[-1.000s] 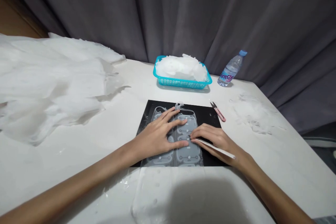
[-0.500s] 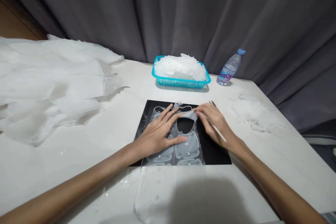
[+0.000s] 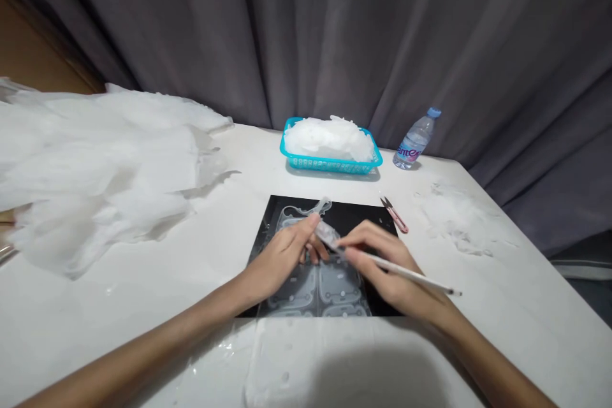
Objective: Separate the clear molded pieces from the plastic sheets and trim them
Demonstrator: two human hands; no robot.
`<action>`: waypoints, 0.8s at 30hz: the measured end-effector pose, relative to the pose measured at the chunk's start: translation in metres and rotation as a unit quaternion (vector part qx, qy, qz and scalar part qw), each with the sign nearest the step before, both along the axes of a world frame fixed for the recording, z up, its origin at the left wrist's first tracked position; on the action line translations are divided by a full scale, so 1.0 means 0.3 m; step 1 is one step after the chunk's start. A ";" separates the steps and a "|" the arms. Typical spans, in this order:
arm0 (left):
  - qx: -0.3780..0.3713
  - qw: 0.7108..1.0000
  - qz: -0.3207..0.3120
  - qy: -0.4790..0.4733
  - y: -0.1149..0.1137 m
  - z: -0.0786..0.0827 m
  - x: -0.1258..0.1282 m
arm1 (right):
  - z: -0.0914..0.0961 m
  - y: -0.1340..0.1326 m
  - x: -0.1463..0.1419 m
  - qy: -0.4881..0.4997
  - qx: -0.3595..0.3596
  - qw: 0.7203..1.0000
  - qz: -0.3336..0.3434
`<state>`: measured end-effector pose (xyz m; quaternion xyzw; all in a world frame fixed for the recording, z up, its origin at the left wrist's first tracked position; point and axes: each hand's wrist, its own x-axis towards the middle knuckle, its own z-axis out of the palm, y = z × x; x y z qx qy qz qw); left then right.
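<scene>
A translucent moulded sheet (image 3: 339,284) with rounded outlined shapes lies across a black mat (image 3: 261,248) and runs over the mat's near edge. Above it, my left hand (image 3: 287,248) is closed on a small translucent piece (image 3: 327,233), gripped between thumb and fingers. My right hand (image 3: 382,261) is closed round a thin white pen-like stick (image 3: 411,275). The stick's dark-tipped end points right, while its other end meets the piece near my right fingertips; its tip there is hard to make out. A loop of clear trim (image 3: 322,206) rises at the sheet's far edge.
Pink-handled thread snips (image 3: 396,217) lie at the mat's right edge. Behind stands a turquoise basket (image 3: 329,166) heaped with white translucent pieces, with a water bottle (image 3: 414,143) beside it. A large stack of translucent sheets (image 3: 119,172) covers the left; clear scraps (image 3: 461,220) lie right.
My left hand has lifted from lying flat on the sheet and now grips a small piece. My right hand has come lower and inward, its stick swung outward. The snips are now uncovered.
</scene>
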<state>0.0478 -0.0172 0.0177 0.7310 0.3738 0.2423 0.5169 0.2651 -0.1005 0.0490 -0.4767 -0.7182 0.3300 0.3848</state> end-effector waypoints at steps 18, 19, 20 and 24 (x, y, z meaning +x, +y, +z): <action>0.045 0.996 -0.069 0.038 0.002 -0.009 -0.025 | -0.128 0.135 -0.029 -0.027 -0.022 0.999 -0.039; 0.049 0.995 -0.070 0.041 -0.001 -0.007 -0.026 | -0.125 0.134 -0.032 -0.012 -0.025 0.999 -0.044; 0.057 0.995 -0.071 0.045 -0.004 -0.004 -0.026 | -0.121 0.133 -0.032 0.000 -0.030 0.999 -0.045; 0.129 0.986 -0.077 0.074 -0.022 -0.001 -0.021 | -0.110 0.134 -0.027 0.030 -0.046 0.998 -0.031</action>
